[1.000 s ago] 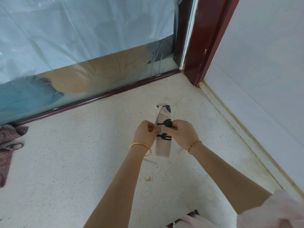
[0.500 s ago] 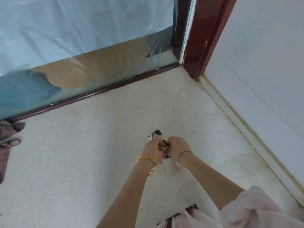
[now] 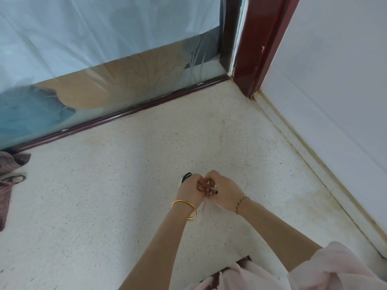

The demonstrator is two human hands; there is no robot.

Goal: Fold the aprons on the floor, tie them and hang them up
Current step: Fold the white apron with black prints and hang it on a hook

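A folded pink apron with black prints (image 3: 204, 206) is held low over the speckled floor, almost wholly hidden by both hands. Only a black-printed corner peeks out past the knuckles, and a pale strip hangs between the wrists. My left hand (image 3: 191, 190), with a gold bangle, grips the bundle from the left. My right hand (image 3: 223, 191), with a thin cord bracelet, pinches the apron's tie against it, knuckles touching the left hand. A second apron, maroon striped (image 3: 9, 181), lies crumpled on the floor at the far left edge.
A glass door (image 3: 104, 49) with pale blue film and a dark red bottom rail runs along the back. A dark red door post (image 3: 257, 49) stands in the corner. A white wall (image 3: 335, 91) closes the right side. My pink clothing (image 3: 272, 275) fills the bottom right.
The apron bundle came down and toward me, from held up lengthwise to tucked inside both fists. The hands have closed together around it and far less cloth shows.
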